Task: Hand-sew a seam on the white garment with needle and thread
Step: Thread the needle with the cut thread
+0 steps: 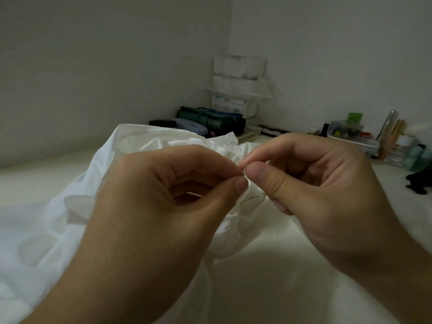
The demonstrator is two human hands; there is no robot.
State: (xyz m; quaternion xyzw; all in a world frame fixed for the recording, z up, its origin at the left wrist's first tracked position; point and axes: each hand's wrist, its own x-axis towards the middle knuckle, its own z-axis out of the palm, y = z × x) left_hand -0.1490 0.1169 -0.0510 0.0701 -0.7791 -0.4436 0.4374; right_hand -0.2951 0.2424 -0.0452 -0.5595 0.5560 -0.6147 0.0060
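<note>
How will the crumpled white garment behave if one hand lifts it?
The thin white fabric garment likely flops and drapes: it lies in soft, deep folds. Probably light, as light shows through its thin edges. It may drag along the pale tabletop rather than lift whole.

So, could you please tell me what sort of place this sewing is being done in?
Probably a home desk or craft corner, not a workshop: the white garment lies on a pale table set into a wall corner, with a glasses case, a rolled green pouch and small bottles along the back.

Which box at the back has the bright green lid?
The clear plastic box on the right, filled with small colourful bits. Its green lid stands up, unlike the white boxes stacked in the corner.
</note>
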